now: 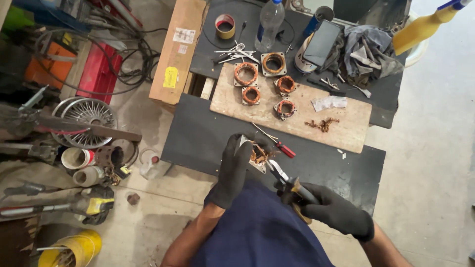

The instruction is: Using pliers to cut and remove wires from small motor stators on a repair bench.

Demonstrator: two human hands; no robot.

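My left hand (232,170), in a black glove, grips a small square motor stator (257,155) with frayed copper windings over the near edge of the dark table (198,136). My gloved right hand (334,212) holds cutting pliers (284,179) whose jaws point at the stator's windings. A red-handled screwdriver (281,145) lies on the table just beyond the stator. Several more copper-wound stators (246,74) rest on a wooden board (341,131) farther back, with a small heap of cut copper wire (322,123).
A tape roll (225,25), plastic bottle (269,20), phone (321,42), grey rag (368,49) and loose nails (237,52) sit at the back. A cardboard box (179,47) stands left. A fan guard (89,116), cans, tools and a yellow bucket (69,249) crowd the floor.
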